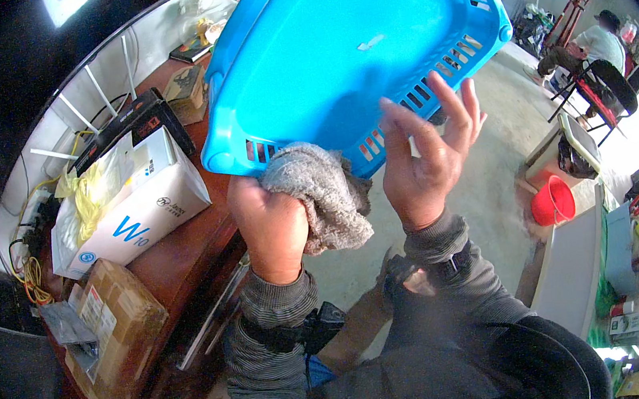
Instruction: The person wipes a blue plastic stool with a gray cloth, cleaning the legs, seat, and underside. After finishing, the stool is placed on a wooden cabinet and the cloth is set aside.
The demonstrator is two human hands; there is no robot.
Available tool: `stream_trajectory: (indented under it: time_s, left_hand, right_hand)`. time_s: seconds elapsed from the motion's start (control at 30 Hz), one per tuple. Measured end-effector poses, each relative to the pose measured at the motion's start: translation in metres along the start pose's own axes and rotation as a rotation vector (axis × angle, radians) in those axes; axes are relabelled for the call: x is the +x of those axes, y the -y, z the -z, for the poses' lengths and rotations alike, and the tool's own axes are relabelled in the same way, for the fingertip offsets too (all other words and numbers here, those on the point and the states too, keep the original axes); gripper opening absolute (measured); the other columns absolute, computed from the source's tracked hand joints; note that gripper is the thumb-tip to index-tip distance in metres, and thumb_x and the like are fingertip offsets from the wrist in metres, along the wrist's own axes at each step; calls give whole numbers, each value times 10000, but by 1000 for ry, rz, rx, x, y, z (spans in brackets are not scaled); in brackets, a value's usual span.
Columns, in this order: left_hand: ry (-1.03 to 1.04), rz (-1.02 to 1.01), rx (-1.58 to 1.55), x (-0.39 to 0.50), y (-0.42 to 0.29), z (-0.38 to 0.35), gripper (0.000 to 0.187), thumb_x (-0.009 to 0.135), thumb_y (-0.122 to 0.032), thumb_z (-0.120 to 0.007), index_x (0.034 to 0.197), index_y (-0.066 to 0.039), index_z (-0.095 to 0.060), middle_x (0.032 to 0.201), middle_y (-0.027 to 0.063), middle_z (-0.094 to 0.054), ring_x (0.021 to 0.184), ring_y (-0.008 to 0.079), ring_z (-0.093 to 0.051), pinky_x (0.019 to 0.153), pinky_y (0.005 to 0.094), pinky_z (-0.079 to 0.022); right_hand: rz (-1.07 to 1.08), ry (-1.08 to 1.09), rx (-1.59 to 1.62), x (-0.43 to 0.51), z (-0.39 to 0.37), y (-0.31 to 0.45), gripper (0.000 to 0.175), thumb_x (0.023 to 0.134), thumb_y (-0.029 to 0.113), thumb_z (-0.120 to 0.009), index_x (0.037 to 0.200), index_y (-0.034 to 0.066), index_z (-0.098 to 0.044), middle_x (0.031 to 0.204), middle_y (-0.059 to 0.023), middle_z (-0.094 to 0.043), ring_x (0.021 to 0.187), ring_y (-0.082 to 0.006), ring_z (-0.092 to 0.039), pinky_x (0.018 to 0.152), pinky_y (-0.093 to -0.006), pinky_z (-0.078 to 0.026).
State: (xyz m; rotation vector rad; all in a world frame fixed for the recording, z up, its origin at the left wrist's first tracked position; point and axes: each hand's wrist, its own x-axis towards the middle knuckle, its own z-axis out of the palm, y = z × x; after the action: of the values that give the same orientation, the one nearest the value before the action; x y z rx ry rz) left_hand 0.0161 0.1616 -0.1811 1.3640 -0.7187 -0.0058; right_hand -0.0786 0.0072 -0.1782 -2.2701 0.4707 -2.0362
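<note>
A blue plastic basket (330, 47) with slotted sides is held up in front of me, tilted, its smooth inner face towards me. My left hand (274, 223) is at its lower left corner, with a grey cloth (322, 199) bunched against the palm side and touching the rim; the fingers are hidden behind cloth and basket. To the right, my right hand (426, 155) has its fingers spread near the basket's lower slotted side and holds nothing. Whether its fingertips touch the basket is unclear.
On the wooden table (183, 266) at left are a white box (138, 205), a cardboard box (113, 335), a black box (134, 127) and a router with antennas. A red bucket (551, 200) stands on the floor at right. A person (602, 47) sits farther back. Shelved goods are at lower right.
</note>
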Motion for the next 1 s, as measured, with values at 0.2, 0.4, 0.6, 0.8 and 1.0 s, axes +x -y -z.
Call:
stream_trajectory:
  time_s: [0.2, 0.4, 0.6, 0.8, 1.0]
  left_hand:
    - [-105, -11, -126, 0, 3, -8, 188, 871, -22, -604, 1035, 54, -654, 999, 114, -714, 910, 181, -648, 855, 358, -514]
    - [-114, 9, -118, 1, 7, -9, 204, 876, -38, -608, 1050, 58, -653, 1011, 116, -712, 918, 192, -649, 862, 356, -510]
    - [-97, 15, -174, 3, 11, -3, 222, 887, -38, -606, 1082, 64, -636, 1032, 109, -702, 928, 187, -632, 881, 356, -503]
    - [-66, 40, -71, 6, 20, 6, 359, 961, -103, -581, 1291, 37, -570, 1238, 106, -633, 1074, 189, -603, 951, 364, -490]
    - [-156, -16, -51, 10, 33, 2, 307, 964, -111, -579, 1237, 29, -583, 1186, 92, -648, 1011, 180, -623, 905, 364, -512]
  right_hand:
    - [-99, 15, -134, 6, 4, 8, 280, 721, 193, -872, 981, 264, -799, 1442, -92, -535, 1449, -420, -320, 1166, -607, -151]
    - [-54, 21, -87, 3, -1, 11, 276, 710, 253, -879, 970, 299, -797, 1420, -81, -552, 1432, -406, -333, 1170, -644, -5]
    - [-463, -416, 416, 0, -8, -25, 142, 966, 195, -667, 964, 54, -653, 1223, -118, -582, 1185, -237, -521, 1051, -398, -387]
    - [-919, -354, 1015, -10, -22, -27, 216, 1066, 258, -534, 1150, 63, -578, 1041, -32, -614, 928, -110, -563, 850, -268, -461]
    - [-856, -62, 1360, -23, -23, 11, 463, 1102, 388, -386, 1407, 53, -483, 1225, -59, -632, 1120, -200, -599, 962, -380, -485]
